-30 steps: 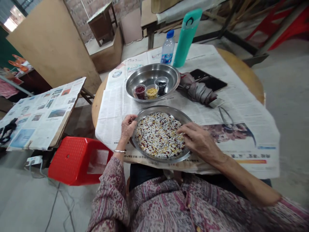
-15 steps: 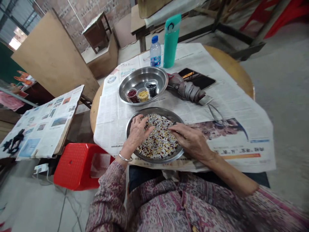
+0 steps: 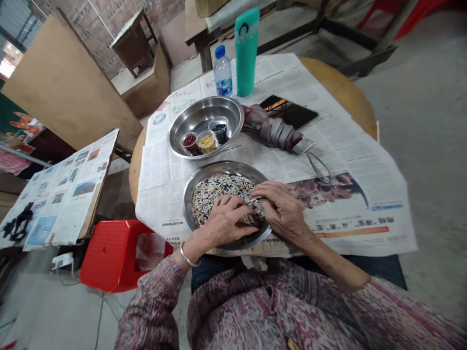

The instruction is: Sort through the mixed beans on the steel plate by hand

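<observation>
Partly covered: grains | left hand spread open | right hand curled, hold unclear

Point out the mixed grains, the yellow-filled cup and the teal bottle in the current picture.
Mixed grains (image 3: 218, 186): head view, on the uncovered surface of the grains.
Yellow-filled cup (image 3: 207, 142): head view, on the yellow contents.
Teal bottle (image 3: 246, 61): head view, on the middle of its body.

Large Chinese headline characters on newspaper over tabletop, too blurred to read reliably, smaller newsprint illegible, blue label on clear bottle, wording unreadable.
</observation>
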Demonstrator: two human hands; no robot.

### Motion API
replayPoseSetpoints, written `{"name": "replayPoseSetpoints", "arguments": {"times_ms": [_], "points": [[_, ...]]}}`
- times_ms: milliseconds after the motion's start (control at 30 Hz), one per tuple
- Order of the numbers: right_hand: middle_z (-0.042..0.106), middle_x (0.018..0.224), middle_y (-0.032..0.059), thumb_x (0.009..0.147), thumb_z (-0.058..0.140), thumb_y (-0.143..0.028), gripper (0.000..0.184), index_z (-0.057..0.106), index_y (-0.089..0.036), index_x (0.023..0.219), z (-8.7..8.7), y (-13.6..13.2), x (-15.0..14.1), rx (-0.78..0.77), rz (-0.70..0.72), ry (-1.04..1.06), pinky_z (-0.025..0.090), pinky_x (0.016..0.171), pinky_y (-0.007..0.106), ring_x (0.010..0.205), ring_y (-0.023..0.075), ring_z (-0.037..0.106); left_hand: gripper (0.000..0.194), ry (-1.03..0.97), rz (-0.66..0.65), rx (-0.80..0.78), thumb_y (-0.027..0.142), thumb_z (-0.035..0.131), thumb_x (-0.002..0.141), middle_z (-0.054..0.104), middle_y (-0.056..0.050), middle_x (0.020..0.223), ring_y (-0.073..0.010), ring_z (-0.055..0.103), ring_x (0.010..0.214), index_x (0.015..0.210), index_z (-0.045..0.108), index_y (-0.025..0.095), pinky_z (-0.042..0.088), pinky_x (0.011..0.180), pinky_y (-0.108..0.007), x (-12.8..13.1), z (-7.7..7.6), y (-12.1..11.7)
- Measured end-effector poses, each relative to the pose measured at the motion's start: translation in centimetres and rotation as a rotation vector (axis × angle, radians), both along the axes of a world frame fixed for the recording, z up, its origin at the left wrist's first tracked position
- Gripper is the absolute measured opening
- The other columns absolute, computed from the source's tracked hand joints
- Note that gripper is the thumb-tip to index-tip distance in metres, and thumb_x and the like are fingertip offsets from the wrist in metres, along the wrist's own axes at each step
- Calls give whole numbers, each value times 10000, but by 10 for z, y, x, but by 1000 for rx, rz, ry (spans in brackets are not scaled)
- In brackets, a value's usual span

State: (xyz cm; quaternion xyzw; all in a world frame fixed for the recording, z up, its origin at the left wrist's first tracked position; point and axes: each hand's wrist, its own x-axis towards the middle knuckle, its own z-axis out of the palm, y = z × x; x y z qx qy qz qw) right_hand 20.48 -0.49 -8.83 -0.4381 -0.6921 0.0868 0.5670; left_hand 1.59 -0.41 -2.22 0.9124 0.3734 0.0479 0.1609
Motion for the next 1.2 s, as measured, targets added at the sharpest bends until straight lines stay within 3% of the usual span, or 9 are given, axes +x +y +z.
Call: {"name": "replayPoseSetpoints", "arguments": {"times_ms": [133, 267, 433, 600, 700, 800, 867, 1033, 1200], "points": [[745, 952, 63, 878, 518, -37, 277, 693, -228, 977, 0, -1, 1, -7, 20, -2, 578, 919, 456, 991, 246, 690, 182, 17, -18, 5, 276, 683, 946, 628, -64, 1245, -246, 566, 1154, 1124, 696, 242, 497, 1037, -438, -31, 0, -8], [742, 935, 53, 877, 530, -45, 266, 694, -238, 958, 2, -1, 1, -19, 37, 12, 577, 920, 461, 977, 247, 689, 161, -31, 176, 94, 167, 598, 974, 593, -82, 1208, -227, 565, 1165, 1113, 669, 208, 510, 1059, -401, -52, -6, 1], [747, 925, 49, 871, 539, -55, 264, 709, -243, 941, 2, -1, 1, -34, 37, 27, 577, 924, 462, 978, 248, 689, 295, -24, 422, 159, 325, 633, 985, 549, -116, 1264, -250, 569, 1191, 1247, 599, 195, 522, 1055, -430, -37, -10, 14], [748, 922, 40, 860, 533, -53, 277, 713, -252, 930, 0, -1, 1, -49, 33, 41, 573, 931, 457, 989, 245, 686, 584, 105, 297, 154, 523, 743, 878, 495, -126, 1435, -337, 495, 1294, 1353, 564, 234, 503, 1050, -502, 0, -4, 18], [749, 911, 39, 853, 534, -51, 278, 714, -250, 923, 0, 0, 1, -36, 35, 51, 570, 934, 450, 983, 242, 685, 439, 149, 179, 105, 399, 722, 915, 534, -103, 1392, -312, 516, 1252, 1302, 600, 229, 500, 1055, -488, 11, 0, 19], [748, 910, 41, 852, 534, -54, 276, 715, -249, 926, 0, 1, 1, -35, 36, 52, 572, 926, 451, 977, 241, 683, 196, 108, 107, -14, 188, 605, 957, 612, -77, 1171, -234, 584, 1128, 1149, 645, 193, 520, 1033, -417, 9, 1, 20], [750, 919, 41, 852, 534, -59, 274, 713, -252, 928, 0, 0, 1, -49, 38, 50, 572, 924, 461, 980, 244, 683, 187, 74, 91, -92, 93, 546, 937, 625, -59, 1054, -206, 613, 1047, 1066, 649, 182, 536, 995, -388, 3, 2, 17], [753, 937, 37, 847, 545, -65, 263, 709, -260, 912, 3, -1, 1, -113, 39, 64, 567, 943, 488, 990, 246, 689, 226, 57, 165, -138, 36, 510, 901, 630, -37, 996, -185, 623, 944, 1008, 633, 193, 545, 930, -358, -26, 12, 5], [753, 930, 38, 847, 549, -69, 255, 708, -257, 912, 4, -1, 1, -102, 47, 70, 570, 938, 485, 983, 246, 687, 222, 121, 361, 20, 33, 520, 913, 609, -48, 1044, -191, 607, 997, 1004, 622, 208, 534, 971, -369, -52, 16, 5]]}}
